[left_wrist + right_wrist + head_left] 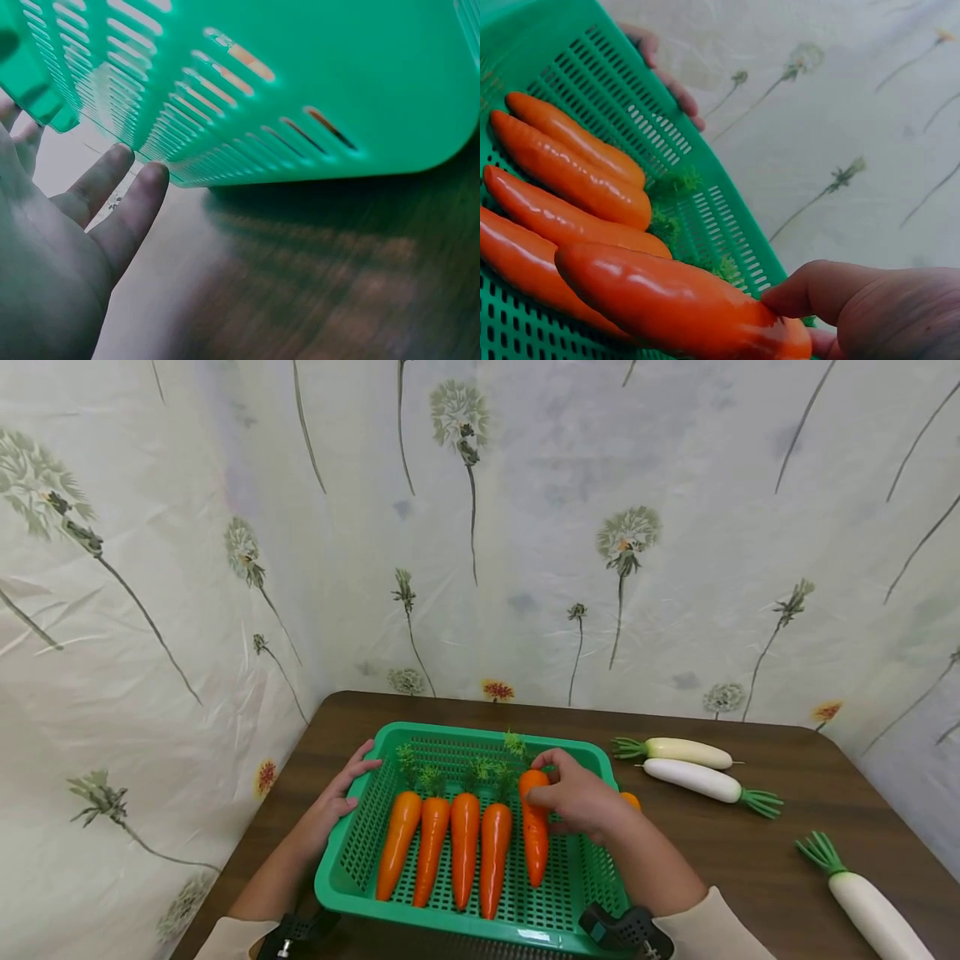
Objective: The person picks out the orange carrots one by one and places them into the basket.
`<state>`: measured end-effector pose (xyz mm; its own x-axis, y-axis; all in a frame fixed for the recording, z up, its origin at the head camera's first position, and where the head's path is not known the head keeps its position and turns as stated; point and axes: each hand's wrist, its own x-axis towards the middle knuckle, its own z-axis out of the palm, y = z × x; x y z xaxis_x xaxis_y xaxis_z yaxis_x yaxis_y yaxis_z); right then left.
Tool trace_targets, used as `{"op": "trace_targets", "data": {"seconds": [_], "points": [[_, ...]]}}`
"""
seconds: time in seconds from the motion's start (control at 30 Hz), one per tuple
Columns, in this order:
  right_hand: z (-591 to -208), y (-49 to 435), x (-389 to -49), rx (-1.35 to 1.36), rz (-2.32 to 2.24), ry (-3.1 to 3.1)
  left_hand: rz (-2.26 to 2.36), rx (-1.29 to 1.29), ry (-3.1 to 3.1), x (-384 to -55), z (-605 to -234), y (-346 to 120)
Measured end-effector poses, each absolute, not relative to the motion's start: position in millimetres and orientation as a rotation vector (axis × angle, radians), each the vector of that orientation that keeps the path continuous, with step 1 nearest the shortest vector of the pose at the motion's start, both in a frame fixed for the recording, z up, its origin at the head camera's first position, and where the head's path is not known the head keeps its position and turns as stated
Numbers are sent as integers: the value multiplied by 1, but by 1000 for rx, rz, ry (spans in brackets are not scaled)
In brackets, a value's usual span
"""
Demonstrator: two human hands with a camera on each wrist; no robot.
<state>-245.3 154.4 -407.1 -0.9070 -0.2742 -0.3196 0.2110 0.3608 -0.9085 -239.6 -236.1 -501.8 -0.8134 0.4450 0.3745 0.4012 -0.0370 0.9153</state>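
A green slotted plastic basket stands on the dark wooden table. Inside it, several orange carrots with green leafy tops lie side by side, tips toward the person. My right hand pinches another carrot by its thick top end, between thumb and fingers, over the right part of the basket. The right wrist view shows this held carrot overlapping the others. My left hand rests at the basket's left rim. In the left wrist view its fingers are extended against the basket's outer side.
Two white radishes with green stems lie right of the basket, and a third radish lies near the right edge. An orange piece peeks out behind my right wrist. A flower-patterned curtain hangs behind the table.
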Motion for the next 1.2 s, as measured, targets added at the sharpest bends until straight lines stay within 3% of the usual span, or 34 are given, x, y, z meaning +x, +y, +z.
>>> {"op": "trace_targets", "data": {"seconds": [1.2], "points": [[-410, 151, -244, -7, -1411, 2269, 2038, 1000, 2138, -242, -504, -236]]}}
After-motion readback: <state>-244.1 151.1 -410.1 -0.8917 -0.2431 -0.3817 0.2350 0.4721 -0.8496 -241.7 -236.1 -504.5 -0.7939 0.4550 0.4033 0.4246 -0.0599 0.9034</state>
